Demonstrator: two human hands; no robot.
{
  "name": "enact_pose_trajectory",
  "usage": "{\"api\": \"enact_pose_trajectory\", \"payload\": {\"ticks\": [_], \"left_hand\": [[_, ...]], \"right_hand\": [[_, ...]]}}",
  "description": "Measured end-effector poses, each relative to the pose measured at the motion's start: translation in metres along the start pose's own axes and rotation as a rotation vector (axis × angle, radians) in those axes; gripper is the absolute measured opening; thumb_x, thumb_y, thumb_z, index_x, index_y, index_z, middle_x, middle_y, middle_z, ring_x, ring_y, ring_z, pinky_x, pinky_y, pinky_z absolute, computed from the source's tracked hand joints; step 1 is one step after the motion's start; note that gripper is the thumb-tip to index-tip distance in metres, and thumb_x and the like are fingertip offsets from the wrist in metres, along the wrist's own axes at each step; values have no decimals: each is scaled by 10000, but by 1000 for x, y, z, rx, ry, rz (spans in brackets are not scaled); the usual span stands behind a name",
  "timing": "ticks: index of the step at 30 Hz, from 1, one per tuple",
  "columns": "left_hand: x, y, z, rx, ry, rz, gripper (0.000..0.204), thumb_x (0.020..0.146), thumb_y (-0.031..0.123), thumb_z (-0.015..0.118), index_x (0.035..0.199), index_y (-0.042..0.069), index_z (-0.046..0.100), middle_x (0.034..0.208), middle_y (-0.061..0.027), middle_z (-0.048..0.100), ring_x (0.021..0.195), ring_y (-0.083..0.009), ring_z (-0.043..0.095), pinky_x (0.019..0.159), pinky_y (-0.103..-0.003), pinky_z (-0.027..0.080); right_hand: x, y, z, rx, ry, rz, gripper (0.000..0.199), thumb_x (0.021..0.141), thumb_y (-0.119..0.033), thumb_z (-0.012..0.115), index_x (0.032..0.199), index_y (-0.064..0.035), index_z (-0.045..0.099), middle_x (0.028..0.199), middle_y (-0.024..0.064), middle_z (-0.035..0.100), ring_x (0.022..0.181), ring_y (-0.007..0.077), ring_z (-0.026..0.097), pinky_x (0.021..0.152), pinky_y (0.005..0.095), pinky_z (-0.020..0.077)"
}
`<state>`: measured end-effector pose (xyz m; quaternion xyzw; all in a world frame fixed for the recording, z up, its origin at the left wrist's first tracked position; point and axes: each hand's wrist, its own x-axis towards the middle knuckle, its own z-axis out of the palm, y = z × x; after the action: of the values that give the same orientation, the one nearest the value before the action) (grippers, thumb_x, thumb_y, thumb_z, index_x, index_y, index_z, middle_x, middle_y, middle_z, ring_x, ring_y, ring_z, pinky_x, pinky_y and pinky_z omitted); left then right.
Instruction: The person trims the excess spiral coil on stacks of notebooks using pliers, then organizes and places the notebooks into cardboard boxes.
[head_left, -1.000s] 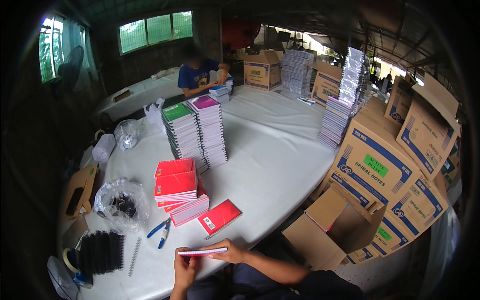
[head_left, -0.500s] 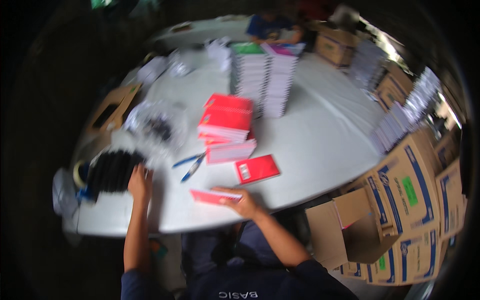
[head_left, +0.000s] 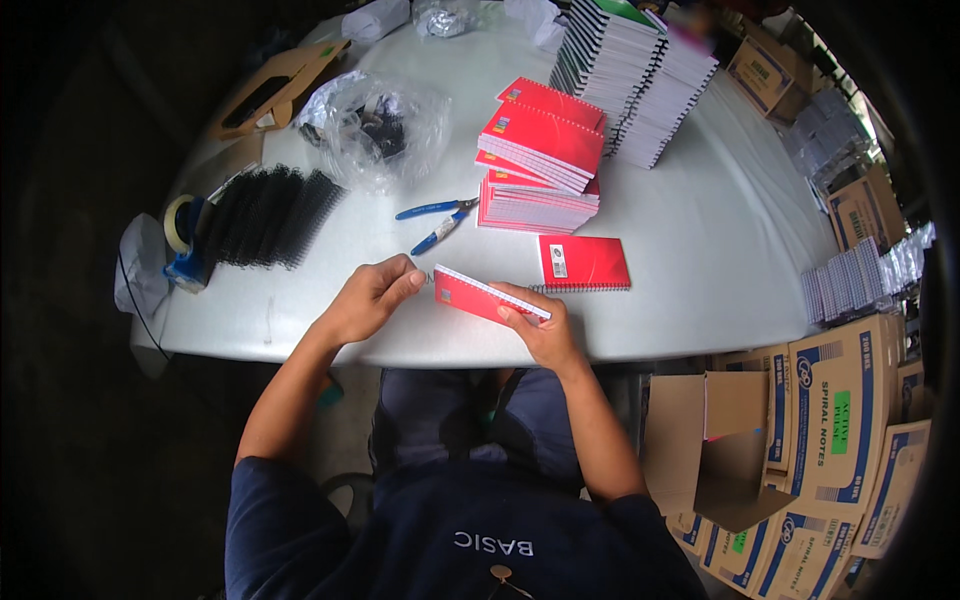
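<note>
1. Far to your left on the tabletop (head_left: 300, 320), a tape roll (head_left: 180, 222) sits beside a heap of black binding coils (head_left: 268, 215); both are well apart from your hands.
2. Your left hand (head_left: 368, 298) hovers over the near edge of the tabletop, its grip pinched shut at the fingertips right at the left end of the red spiral notebook (head_left: 490, 297) (whether it pinches the coil's tip or the cover's corner is too small to tell).
3. The notebook is held just above the near edge, its long axis running from upper left down to lower right, with the spiral edge facing away from you.
4. Your right hand (head_left: 540, 328) carries it from below at the right end, grip closed on the notebook with the thumb lying across the cover.
5. Blue-handled pliers (head_left: 438, 220) lie just beyond the notebook, nearer your left hand.
6. Further right, a single red notebook (head_left: 583, 263) lies flat, touching nothing, in front of a stack of red notebooks (head_left: 538, 170).
</note>
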<state>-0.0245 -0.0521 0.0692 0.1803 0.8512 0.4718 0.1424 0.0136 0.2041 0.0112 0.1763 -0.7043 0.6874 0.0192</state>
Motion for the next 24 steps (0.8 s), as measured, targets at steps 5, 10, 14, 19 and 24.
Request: {"api": "enact_pose_trajectory", "payload": {"ticks": [5,10,14,19,24], "left_hand": [[8,6,6,-60,7,-136,463,940,432,444,740,23,525,580,0,415,553,-96,379,531,-245,344],[18,9,-10,-535,-236,-497,484,921,476,456,647,77,462,486,54,292,395,-50,224,371,-209,203],[24,3,-25,-789,-380,-609,447,923,442,470,670,74,486,473,44,333,381,-46,274,362,-199,233],[27,14,-21,-354,-215,63,141,837,180,652,846,47,606,745,-20,567,699,-90,513,639,-217,411],[22,36,-11,503,137,567,144,757,146,710,845,93,609,857,-23,577,836,-181,532,770,-316,385]], "right_hand": [[1,1,-2,-6,-6,22,283,850,-16,575,1131,-20,608,1053,96,657,919,107,599,814,238,467],[1,3,1,-42,-8,-33,306,839,10,569,1139,-30,607,1083,98,650,947,112,605,814,233,468],[2,3,3,-61,-43,-75,306,840,16,563,1139,-30,608,1089,98,648,963,114,601,829,233,461],[0,8,-3,12,-78,-28,296,849,-16,573,1143,-22,604,1081,101,650,938,105,597,831,234,457],[1,1,-3,52,-38,70,287,861,-77,591,1140,-13,602,1032,100,660,923,101,587,817,237,458]]}}
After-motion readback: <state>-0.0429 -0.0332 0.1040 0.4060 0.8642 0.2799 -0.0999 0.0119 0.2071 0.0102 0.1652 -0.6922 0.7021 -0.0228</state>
